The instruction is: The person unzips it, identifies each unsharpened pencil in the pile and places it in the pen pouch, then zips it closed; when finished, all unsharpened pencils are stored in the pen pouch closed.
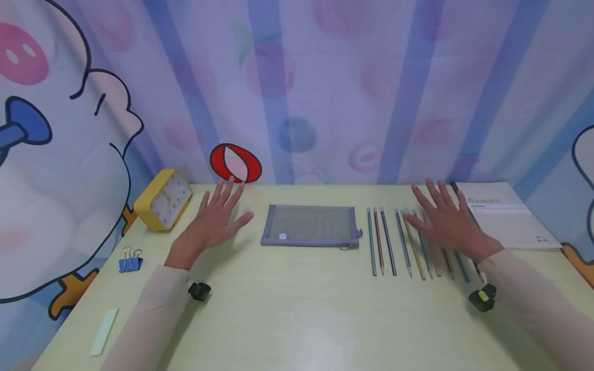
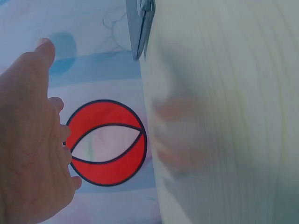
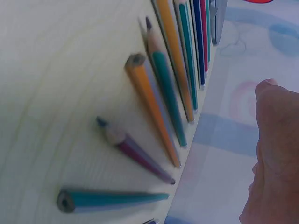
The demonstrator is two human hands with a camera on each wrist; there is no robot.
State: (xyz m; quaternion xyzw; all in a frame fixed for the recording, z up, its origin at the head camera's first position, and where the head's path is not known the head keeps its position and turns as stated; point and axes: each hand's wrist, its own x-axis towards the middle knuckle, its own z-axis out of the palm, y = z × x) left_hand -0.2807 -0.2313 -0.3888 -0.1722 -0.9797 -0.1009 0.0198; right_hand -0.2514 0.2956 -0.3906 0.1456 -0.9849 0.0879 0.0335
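With both hands flat and holding nothing, the right hand (image 1: 447, 221) hovers over the pencils (image 1: 403, 242) lined up right of the pouch (image 1: 310, 225), where a careless brush could roll them askew, the left hand (image 1: 214, 219) lying idle.

We note a surface (image 1: 297, 314) of pale wood-grain laminate, smooth with a soft sheen. The pouch (image 1: 310, 225) near its far edge is grey see-through mesh cloth with a metal zip pull. The pencils (image 1: 394, 242) show painted, slightly glossy wooden shafts. The clock (image 1: 163, 199) at the far left corner has a yellow, matt plastic-looking case. The booklet (image 1: 508, 216) at the far right corner is matt white paper. The binder clip (image 1: 130, 262) near the left edge is blue painted metal with wire handles.
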